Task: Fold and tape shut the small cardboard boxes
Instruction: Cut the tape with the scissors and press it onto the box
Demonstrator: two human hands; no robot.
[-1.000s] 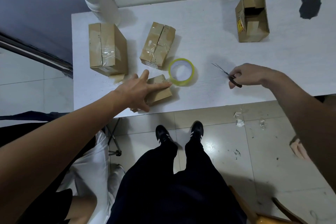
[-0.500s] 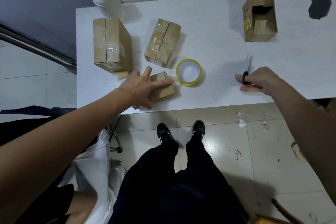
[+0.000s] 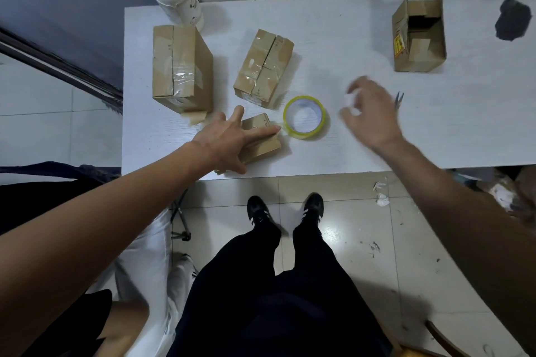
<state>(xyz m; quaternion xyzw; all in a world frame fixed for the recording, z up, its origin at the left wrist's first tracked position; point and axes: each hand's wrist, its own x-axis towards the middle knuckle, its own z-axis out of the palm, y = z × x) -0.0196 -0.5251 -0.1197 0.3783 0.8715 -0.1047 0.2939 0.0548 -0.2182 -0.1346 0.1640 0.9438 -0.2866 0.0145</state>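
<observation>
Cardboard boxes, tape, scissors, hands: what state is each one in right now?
Small brown cardboard box: closed, pressed down by left hand.
Two larger brown cardboard boxes: taped shut.
Far brown cardboard box: top flaps open.
Yellow-rimmed clear tape roll: lying flat.
Scissors: lying on white table, unheld.
Right hand: blurred, holds nothing.

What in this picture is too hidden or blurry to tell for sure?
- Right hand, head view: motion blur hides its fingers and whether it holds anything.
- Small box, head view: the left hand covers much of its top, so its seam is unclear.
- Scissors, head view: mostly hidden behind the right hand.
- Open box, head view: inside too dark.
</observation>
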